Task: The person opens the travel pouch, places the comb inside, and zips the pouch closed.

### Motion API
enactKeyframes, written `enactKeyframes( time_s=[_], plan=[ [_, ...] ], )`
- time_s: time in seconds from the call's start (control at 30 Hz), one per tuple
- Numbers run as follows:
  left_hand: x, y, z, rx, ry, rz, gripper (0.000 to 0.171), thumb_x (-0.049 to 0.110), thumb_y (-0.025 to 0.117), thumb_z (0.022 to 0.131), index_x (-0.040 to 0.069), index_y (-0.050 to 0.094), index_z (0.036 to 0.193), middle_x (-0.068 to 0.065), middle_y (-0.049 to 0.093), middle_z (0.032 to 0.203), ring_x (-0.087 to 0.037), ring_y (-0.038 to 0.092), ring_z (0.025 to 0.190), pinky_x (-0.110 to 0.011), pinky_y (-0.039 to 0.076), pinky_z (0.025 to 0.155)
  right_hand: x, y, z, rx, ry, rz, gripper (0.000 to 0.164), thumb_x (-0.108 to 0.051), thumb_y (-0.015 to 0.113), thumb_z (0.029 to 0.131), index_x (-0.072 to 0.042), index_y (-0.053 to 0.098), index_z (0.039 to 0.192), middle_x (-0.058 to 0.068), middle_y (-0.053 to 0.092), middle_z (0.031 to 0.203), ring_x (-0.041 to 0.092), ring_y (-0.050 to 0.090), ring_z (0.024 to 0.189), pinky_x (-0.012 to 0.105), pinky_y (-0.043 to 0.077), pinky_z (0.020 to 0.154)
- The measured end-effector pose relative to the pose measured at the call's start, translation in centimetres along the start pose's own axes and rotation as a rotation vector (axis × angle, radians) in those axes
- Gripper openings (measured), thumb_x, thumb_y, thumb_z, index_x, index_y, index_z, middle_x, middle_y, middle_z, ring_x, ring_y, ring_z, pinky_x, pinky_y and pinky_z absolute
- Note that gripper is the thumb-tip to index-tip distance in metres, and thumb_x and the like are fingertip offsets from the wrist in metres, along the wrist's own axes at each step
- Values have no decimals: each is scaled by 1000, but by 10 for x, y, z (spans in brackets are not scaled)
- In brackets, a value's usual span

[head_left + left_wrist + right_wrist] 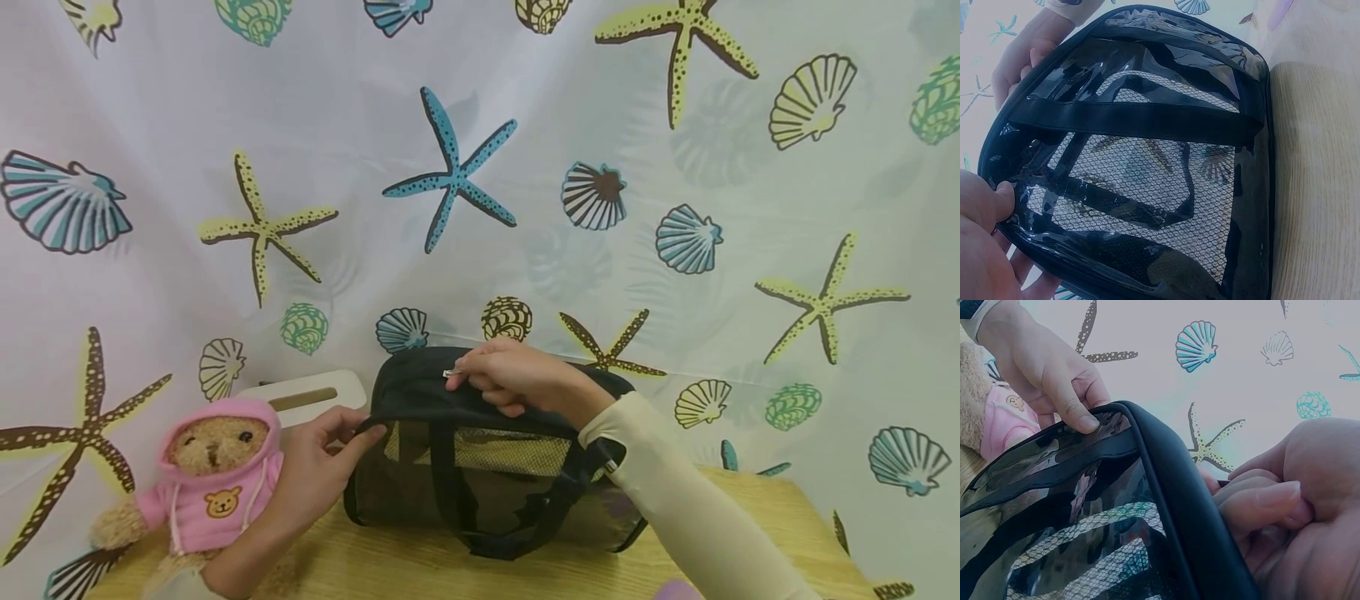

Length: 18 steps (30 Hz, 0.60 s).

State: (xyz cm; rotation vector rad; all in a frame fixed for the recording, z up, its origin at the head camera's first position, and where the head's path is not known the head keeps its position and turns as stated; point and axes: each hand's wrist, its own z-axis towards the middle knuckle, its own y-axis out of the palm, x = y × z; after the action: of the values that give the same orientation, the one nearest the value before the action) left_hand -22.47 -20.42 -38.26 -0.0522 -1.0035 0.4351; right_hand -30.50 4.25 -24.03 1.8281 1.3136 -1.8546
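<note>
A black bag (412,387) with see-through plastic and mesh panels stands on a wooden table, its strap handles (510,546) drooping over the front. With thumb and fingers, my left hand (322,458) pinches the bag's upper left edge; the left wrist view shows the thumb (1005,200) on the clear side. Above the bag's top, my right hand (521,375) pinches a small silvery zipper pull (451,373) toward the left end. In the right wrist view, the fingers (1260,500) of that hand are curled beside the black rim, and the pull is hidden.
A teddy bear (213,500) in a pink hoodie sits left of the bag, close to my left forearm. Behind it stands a white slotted box (348,390). A purple object (677,590) shows at the table's front edge. A shell-and-starfish curtain (525,275) hangs behind.
</note>
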Motion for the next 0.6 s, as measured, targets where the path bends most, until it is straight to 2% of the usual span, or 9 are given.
enactKeyframes(
  time_s=[0.6],
  plan=[
    [1, -1, 1, -11, -23, -19, 7, 13, 77, 93, 7, 73, 96, 3, 57, 70, -3, 49, 63, -23, 44, 50, -9, 13, 15, -25, 0, -51, 35, -23, 40, 112, -2, 68, 112, -8, 26, 50, 8, 19, 39, 26, 27, 41]
  ],
)
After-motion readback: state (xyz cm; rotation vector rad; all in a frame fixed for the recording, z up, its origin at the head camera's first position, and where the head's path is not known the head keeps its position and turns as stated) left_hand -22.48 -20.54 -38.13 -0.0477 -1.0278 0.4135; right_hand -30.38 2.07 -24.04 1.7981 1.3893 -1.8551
